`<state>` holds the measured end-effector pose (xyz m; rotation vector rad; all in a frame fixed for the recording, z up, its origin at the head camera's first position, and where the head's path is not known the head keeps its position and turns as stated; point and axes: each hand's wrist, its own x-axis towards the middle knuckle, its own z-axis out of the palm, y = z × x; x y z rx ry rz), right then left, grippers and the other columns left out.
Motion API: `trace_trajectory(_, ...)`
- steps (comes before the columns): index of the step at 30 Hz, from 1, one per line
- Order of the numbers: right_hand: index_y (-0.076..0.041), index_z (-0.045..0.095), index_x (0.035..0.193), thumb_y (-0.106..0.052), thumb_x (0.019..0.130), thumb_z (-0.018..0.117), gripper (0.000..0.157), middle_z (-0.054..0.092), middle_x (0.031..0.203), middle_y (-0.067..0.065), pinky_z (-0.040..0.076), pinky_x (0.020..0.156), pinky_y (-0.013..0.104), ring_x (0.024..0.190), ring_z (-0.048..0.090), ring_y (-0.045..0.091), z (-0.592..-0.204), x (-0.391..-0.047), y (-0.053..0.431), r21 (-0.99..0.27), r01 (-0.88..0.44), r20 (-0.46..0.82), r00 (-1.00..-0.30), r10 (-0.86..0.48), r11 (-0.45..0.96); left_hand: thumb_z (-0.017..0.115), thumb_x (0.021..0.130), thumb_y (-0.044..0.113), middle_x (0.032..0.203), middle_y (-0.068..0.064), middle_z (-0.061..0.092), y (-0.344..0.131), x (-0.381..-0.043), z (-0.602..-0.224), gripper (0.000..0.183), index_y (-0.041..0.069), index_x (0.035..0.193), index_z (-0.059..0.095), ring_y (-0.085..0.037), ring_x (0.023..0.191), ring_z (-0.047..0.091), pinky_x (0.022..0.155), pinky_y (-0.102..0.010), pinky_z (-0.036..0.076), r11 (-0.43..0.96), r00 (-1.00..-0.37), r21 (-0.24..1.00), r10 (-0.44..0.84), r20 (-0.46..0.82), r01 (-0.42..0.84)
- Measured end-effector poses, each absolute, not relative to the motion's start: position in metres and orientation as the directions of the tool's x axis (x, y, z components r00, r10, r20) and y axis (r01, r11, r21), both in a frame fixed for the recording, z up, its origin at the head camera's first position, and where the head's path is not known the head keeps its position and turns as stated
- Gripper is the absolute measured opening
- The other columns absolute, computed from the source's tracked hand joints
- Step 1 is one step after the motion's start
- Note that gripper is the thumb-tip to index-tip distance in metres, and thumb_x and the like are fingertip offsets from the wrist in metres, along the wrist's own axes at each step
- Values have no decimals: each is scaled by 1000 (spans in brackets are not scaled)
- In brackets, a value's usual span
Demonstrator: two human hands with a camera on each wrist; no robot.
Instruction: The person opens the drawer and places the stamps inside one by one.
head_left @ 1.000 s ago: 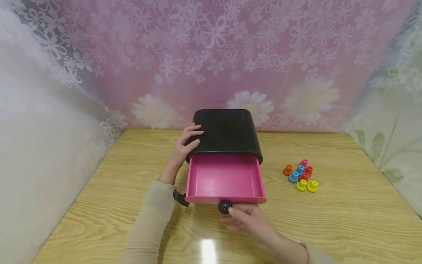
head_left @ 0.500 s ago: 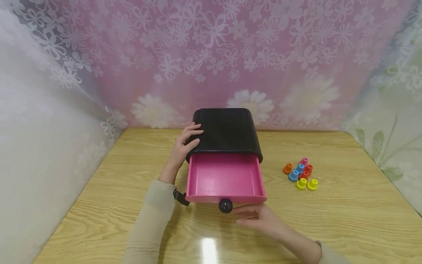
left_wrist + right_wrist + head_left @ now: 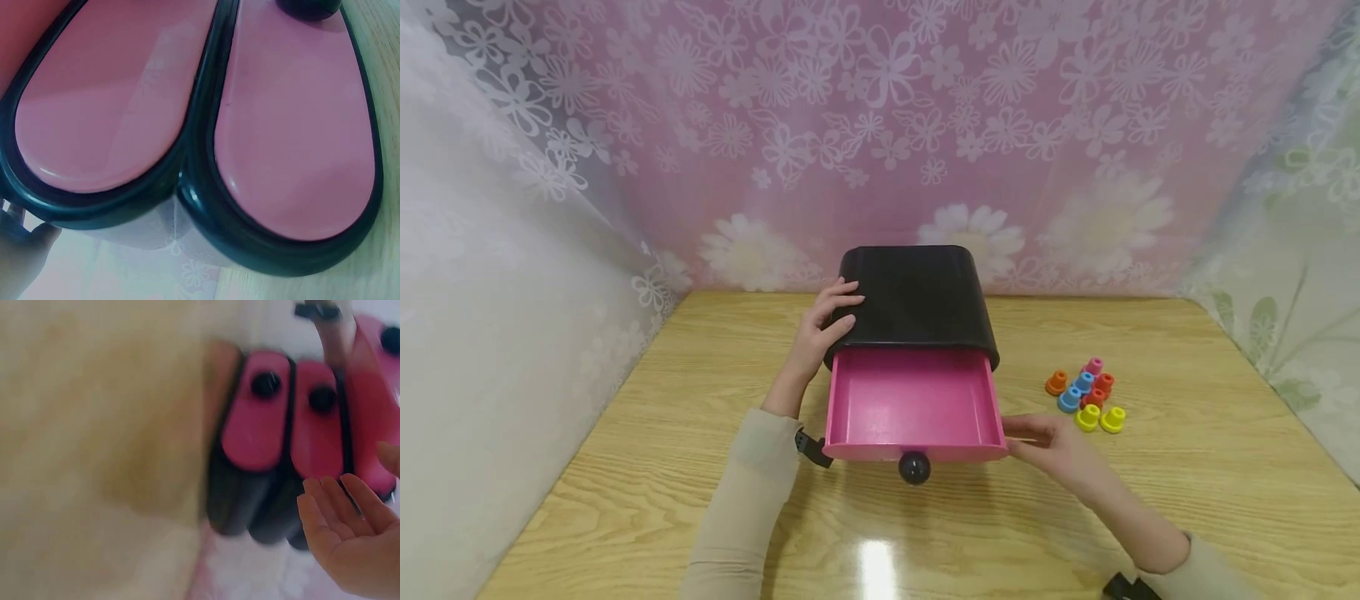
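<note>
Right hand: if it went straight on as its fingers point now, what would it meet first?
The right hand would probably meet the open pink top drawer first, near its front right corner; depth is unclear, so it may pass underneath.

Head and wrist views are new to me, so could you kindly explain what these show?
There is no machine: a person works with two bare hands. The head picture comes from a camera worn on the head; each wrist picture comes from a camera on that wrist. On the wood-grain table stands a black cabinet with a pink drawer open; small coloured pegs stand to its right. The left hand rests on the cabinet. The right hand, by the drawer's front corner, appears to hold nothing; whether it touches is unclear.
</note>
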<state>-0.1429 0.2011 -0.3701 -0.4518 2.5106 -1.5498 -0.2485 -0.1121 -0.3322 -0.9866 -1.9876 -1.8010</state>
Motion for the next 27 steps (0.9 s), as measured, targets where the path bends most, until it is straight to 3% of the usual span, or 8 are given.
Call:
trace_trajectory(7, 3, 54, 118, -26, 86, 57, 43, 57, 112, 19, 46, 72, 18, 90, 56, 0, -352, -157, 236, -829, -163, 95, -984, -153, 535, 42, 82, -10, 127, -35, 32, -112, -248, -332, 29, -22, 108, 47, -41, 128, 11, 103, -47, 12, -13, -731, 767, 292, 616, 641)
trace_trajectory(11, 3, 52, 121, -31, 87, 55, 48, 59, 109, 2, 44, 70, 15, 96, 51, 2, -345, -168, 256, -820, -134, 100, -991, -91, 556, 42, 82, -9, 127, -35, 32, -111, -248, -331, 29, -22, 108, 47, -42, 128, 11, 103, -47, 12, -14, -726, 763, 297, 620, 646)
trace_trajectory(14, 4, 50, 122, -35, 87, 52, 53, 56, 103, -12, 45, 75, 21, 93, 51, 0, -341, -179, 270, -819, -105, 94, -994, -49, 564, 42, 82, -10, 127, -35, 32, -111, -249, -331, 29, -21, 109, 47, -42, 128, 11, 103, -46, 12, -12, -723, 759, 296, 624, 651)
trace_trajectory(16, 6, 48, 123, -37, 88, 51, 56, 57, 105, -5, 44, 82, 34, 91, 51, 4, -339, -187, 277, -822, -84, 85, -996, -24, 563, 42, 82, -10, 127, -35, 32, -111, -249, -331, 29, -21, 109, 47, -41, 128, 11, 103, -46, 12, -9, -723, 759, 297, 624, 651)
trace_trajectory(20, 7, 45, 124, -39, 88, 49, 59, 48, 120, 21, 33, 88, 57, 106, 45, 31, -337, -197, 288, -822, -46, 68, -998, 17, 568, 41, 82, -10, 127, -35, 31, -111, -249, -332, 30, -22, 109, 47, -42, 128, 11, 103, -48, 12, -10, -725, 763, 301, 619, 647)
trace_trajectory(23, 8, 46, 123, -40, 88, 49, 60, 40, 125, 29, 30, 88, 59, 112, 36, 42, -338, -204, 295, -810, -33, 64, -997, 33, 586, 41, 83, -10, 128, -35, 31, -111, -249, -333, 30, -22, 109, 47, -41, 128, 10, 103, -48, 12, -15, -727, 766, 301, 617, 643)
trace_trajectory(27, 4, 50, 121, -42, 86, 50, 58, 46, 123, 24, 34, 87, 56, 109, 41, 38, -348, -216, 308, -767, -21, 62, -997, 42, 641, 44, 84, -3, 130, -29, 34, -113, -259, -343, 30, -18, 111, 49, -35, 130, 12, 104, -43, 13, -20, -731, 768, 293, 616, 640)
